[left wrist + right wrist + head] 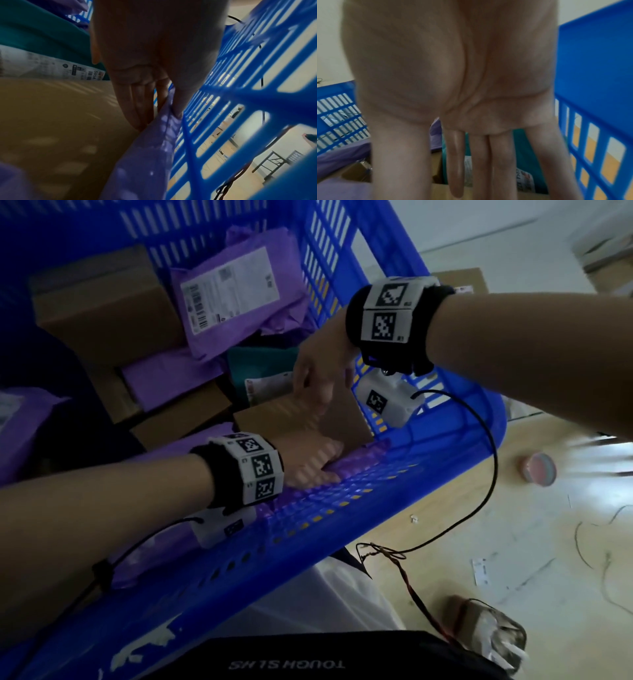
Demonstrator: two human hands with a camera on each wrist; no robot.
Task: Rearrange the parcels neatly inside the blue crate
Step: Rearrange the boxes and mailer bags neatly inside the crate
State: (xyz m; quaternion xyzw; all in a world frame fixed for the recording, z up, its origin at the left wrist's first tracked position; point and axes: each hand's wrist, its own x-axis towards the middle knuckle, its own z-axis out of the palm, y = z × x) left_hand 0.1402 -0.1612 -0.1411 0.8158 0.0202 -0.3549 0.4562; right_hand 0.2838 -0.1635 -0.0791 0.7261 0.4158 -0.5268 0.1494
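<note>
From the head camera, the blue crate [455, 419] holds a jumble of parcels: a large cardboard box [102, 302] at the far side, a purple mailer with a white label [236, 299] leaning over it, and a teal bag [260, 364] in the middle. Near the right-hand wall stands a small cardboard box [291, 419]. The right hand [318, 371] reaches down onto that box's far top edge with fingers extended; whether it grips is hidden. The left hand [308, 463] lies at the box's near side, on a purple poly mailer [359, 460] squeezed against the crate's near wall.

The left wrist camera shows the left hand [154, 81] pinching the upper edge of the purple poly mailer [150, 155], thumb on the crate-wall side, fingers [140, 108] wedged between mailer and the small cardboard box [60, 128].

In the right wrist camera the right hand [453, 94] is flat and relaxed, fingers [481, 162] straight and pointing down over the box edge, with the teal bag [522, 152] just behind them.
</note>
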